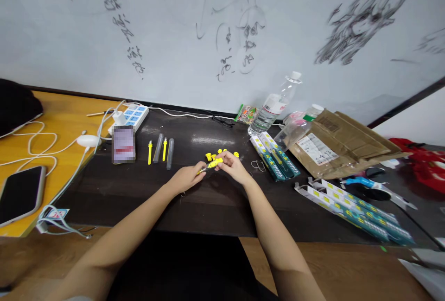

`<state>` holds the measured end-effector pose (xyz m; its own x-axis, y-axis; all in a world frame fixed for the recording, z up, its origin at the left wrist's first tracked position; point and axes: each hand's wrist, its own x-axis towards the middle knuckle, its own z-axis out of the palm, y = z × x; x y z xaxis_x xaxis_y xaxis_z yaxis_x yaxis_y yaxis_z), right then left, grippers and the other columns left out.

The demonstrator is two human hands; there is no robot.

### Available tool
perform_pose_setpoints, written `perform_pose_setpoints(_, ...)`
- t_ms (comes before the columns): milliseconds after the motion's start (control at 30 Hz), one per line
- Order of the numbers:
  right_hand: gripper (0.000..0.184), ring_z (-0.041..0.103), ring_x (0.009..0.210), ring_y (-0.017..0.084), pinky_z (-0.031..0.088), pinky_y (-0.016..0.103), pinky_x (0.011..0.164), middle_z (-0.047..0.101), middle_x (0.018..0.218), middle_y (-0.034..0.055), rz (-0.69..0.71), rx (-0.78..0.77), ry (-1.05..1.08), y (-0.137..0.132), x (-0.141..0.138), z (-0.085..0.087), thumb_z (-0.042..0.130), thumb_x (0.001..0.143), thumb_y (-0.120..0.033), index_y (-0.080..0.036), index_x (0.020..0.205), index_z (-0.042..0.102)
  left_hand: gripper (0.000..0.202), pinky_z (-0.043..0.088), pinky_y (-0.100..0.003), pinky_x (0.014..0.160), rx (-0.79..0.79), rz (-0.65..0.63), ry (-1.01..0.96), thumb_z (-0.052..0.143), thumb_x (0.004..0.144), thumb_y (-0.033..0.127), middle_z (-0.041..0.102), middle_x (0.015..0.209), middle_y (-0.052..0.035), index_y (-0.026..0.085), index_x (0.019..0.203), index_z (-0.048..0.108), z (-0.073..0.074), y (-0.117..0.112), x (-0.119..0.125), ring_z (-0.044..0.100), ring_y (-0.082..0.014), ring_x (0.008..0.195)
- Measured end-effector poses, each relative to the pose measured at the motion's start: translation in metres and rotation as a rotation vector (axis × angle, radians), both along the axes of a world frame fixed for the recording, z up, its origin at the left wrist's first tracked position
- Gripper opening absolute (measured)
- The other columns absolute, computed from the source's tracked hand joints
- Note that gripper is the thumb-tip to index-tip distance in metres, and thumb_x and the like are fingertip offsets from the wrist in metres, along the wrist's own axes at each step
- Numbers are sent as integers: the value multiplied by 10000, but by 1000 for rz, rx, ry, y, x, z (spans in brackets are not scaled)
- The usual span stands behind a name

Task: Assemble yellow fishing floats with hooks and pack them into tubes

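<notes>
Head view: near the middle of the dark table [208,208], the left hand [187,178] and right hand [232,164] each keep a pinching grip closed on one small yellow tool [213,164], just in front of loose yellow caps [222,153]. Toward the back left lie two clear tubes [159,147], each with a yellow pin [149,151] beside it, not inside. A plastic bottle [274,104] leans at the back edge, its contents unclear.

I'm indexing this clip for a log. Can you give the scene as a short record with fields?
Setting: dark table in front of a scribbled whiteboard
Left hand: pinches one end of a small yellow plastic tool
Right hand: holds the same tool's other end
Beyond hands: loose small yellow plastic caps
To the left: two yellow tools, two clear tubes, lying parallel
To the right: green-and-yellow card packs, clear plastic bottle
</notes>
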<state>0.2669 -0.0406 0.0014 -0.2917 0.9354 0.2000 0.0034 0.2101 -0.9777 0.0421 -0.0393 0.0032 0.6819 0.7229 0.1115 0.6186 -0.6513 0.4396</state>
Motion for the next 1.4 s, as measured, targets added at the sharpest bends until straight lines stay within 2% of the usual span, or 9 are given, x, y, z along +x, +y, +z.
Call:
perform_pose_setpoints(133,267,613,683,115,507,294,711,609,851,5,8,17,-15,-1,-3,1,662,782,-383,-213,941,531,471,477,-285,694,51,15,-32,352,939,308,663,1101,-90,198,1393,285,-1,-2,6,674,-222,853)
perform_pose_setpoints(200,257,603,674,111,501,287,701,597,836,-1,8,35,-30,-2,-5,1,654,789,-382,-213,937,526,546,486,-287,734,96,11,-48,357,941,304,608,1233,-87,244,1456,184,-2,-2,8,664,-219,929)
perform_pose_setpoints(267,256,592,659,107,496,277,677,584,823,-8,3,43,-46,-3,-7,1,652,790,-379,-214,932,516,566,489,-282,764,122,-13,-44,358,944,305,589,1272,-59,297,1473,156,-2,0,8,656,-210,965)
perform_pose_setpoints(367,274,582,638,103,496,271,660,572,790,-20,-3,33,-33,-4,-10,1,666,779,-373,-219,933,500,562,491,-275,795,121,-48,-65,360,945,293,588,1281,-20,343,1472,171,-1,2,6,650,-194,984)
perform_pose_setpoints(567,258,597,624,110,525,291,656,581,719,-25,22,-60,74,-3,-11,4,616,817,-424,-218,935,513,556,483,-283,865,98,-51,-153,367,942,295,522,1366,-4,338,1468,191,1,3,3,615,-186,1073)
perform_pose_setpoints(900,307,567,560,101,509,269,615,555,638,-47,-8,-53,15,-1,-13,1,609,810,-484,-212,846,471,531,470,-306,906,53,-47,-167,382,937,288,504,1384,-18,317,1451,256,3,2,4,590,-197,1121)
perform_pose_setpoints(1000,304,551,560,100,513,267,605,532,647,-54,-12,-50,13,-2,-13,2,577,828,-498,-223,882,458,530,473,-305,898,44,-44,-166,389,933,285,531,1356,-23,318,1448,267,4,1,5,602,-197,1100)
perform_pose_setpoints(1167,281,550,568,101,507,265,607,509,657,-53,-8,-2,-51,-5,-13,5,544,854,-486,-223,866,446,525,475,-303,890,49,-53,-152,376,938,298,543,1342,-25,317,1450,263,2,1,5,609,-201,1087)
perform_pose_setpoints(1400,352,427,441,79,370,232,463,383,594,-65,-182,145,-264,-6,-20,3,425,909,-500,-219,704,368,518,453,-310,935,33,-59,-165,369,939,290,510,1378,-24,302,1448,269,3,0,7,584,-198,1134)
